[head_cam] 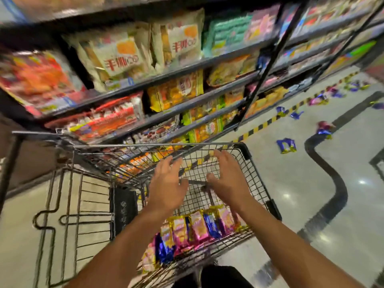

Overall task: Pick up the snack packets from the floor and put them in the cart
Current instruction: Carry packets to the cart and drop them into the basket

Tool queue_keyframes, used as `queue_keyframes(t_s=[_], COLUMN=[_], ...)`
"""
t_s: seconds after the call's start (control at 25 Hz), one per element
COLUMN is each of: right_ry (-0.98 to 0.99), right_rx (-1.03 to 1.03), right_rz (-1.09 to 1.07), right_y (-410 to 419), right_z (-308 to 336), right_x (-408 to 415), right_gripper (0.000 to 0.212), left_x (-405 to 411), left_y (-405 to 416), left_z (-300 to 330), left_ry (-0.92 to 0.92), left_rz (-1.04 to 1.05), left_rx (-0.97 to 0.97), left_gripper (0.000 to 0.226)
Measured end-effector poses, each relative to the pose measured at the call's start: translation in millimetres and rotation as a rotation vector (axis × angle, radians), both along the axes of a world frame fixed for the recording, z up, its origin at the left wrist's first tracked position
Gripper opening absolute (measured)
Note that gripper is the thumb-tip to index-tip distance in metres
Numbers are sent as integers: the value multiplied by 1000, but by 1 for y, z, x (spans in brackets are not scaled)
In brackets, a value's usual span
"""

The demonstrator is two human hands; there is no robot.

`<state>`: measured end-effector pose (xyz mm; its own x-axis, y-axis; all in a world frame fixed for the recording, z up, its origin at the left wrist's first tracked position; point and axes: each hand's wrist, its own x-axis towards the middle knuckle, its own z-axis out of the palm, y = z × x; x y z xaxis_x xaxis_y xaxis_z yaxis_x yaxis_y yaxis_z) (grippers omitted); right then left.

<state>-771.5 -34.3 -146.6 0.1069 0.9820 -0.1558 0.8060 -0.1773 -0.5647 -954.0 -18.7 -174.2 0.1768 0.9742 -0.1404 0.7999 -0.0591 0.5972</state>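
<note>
A wire cart [239, 146] stands in a shop aisle, its basket seen from above and behind. At the near end of the basket lies a heap of snack packets [197, 227], pink, gold and blue, overlapping one another and leaning against the near wall of the mesh. The far half of the basket shows only bare wire floor.

Both hands are stretched forward over the cart, above the bare part of the basket. The left hand [168, 183] has its fingers [176, 163] spread and nearly straight, palm down, holding nothing. The right hand [230, 177] is likewise held out with its fingers [220, 155] apart and its thumb pointing inward toward the left hand; it holds nothing. Whether either hand touches the wire cannot be told; they seem to hang just above it.

More packets lie on the floor [291, 183] to the right of the cart: a blue packet [286, 145] nearest, a pink and blue one [324, 128] beyond it, and others [318, 99] scattered further down the aisle along a yellow and black striped line [261, 126].

To the left and ahead run shelves [187, 69] packed with bags and boxes of snacks, blurred by motion.
</note>
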Motion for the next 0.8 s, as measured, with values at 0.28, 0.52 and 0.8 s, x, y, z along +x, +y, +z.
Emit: queue_keyframes(t_s=[0.28, 0.52, 0.8], right_ry=[-299, -435, -451], right_rx=[176, 99, 81], right_rz=[-84, -199, -374], right_y=[-20, -65, -138], right_z=[75, 91, 95], right_x=[74, 161, 294], right_gripper=[72, 77, 80], left_x=[51, 124, 268], left_y=[11, -5, -47], left_z=[85, 110, 123], left_ry=[125, 255, 392], left_rz=[-268, -372, -501], left_rx=[162, 196, 265], left_gripper=[67, 74, 78])
